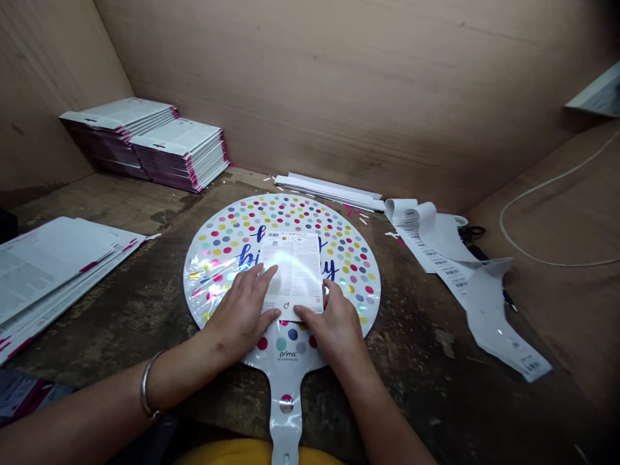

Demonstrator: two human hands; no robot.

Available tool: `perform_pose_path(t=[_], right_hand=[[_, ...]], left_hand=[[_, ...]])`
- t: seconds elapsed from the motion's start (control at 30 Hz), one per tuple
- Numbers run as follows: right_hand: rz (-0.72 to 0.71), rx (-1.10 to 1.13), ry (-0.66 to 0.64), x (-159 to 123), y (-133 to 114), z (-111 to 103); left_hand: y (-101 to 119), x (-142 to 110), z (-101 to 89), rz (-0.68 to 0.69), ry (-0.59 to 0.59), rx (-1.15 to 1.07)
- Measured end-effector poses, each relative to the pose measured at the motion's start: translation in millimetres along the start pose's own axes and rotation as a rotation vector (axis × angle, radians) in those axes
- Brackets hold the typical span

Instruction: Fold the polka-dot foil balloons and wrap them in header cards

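Atop the polka-dot foil balloon (310,216), left hand (241,313) and right hand (334,329) press open, unclamped, on a printed card (294,271) needing squaring.

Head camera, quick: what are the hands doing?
Left hand: open, flat on the white printed paper sheet.
Right hand: open, resting on its lower edge.

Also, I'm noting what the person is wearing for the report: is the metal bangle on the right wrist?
No, the metal bangle circles the left wrist behind the left hand, while the right hand has a bare wrist.
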State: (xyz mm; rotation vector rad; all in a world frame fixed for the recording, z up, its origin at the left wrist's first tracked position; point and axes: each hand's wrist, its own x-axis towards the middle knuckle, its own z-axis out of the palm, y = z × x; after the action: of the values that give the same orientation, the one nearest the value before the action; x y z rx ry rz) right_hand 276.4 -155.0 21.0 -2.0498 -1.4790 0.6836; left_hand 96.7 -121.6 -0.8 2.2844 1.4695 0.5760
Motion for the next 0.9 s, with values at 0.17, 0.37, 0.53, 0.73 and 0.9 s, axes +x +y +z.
perform_pose_path(t=[0.17,0.37,0.53,0.73,0.9], right_hand=[[0.03,0.568,-0.081,-5,6,-16],[0.05,0.897,-0.145,-30,14,-43],[0.148,1.263,-0.265,-53,19,-35],[0.17,1.447,-0.275,-68,24,-11],[-0.071,0.772,-0.029,-65,38,-37]], left_hand=[[9,-3,-13.0,-0.256,0.148,-0.501],[43,-19,-8.9,-0.307,-0.268,-1.509],[58,-25,1.8,-0.291,-0.159,-1.558],[66,-25,3.8,-0.267,-0.147,-1.459],[59,-32,7.0,-0.287,-0.11,-1.413]])
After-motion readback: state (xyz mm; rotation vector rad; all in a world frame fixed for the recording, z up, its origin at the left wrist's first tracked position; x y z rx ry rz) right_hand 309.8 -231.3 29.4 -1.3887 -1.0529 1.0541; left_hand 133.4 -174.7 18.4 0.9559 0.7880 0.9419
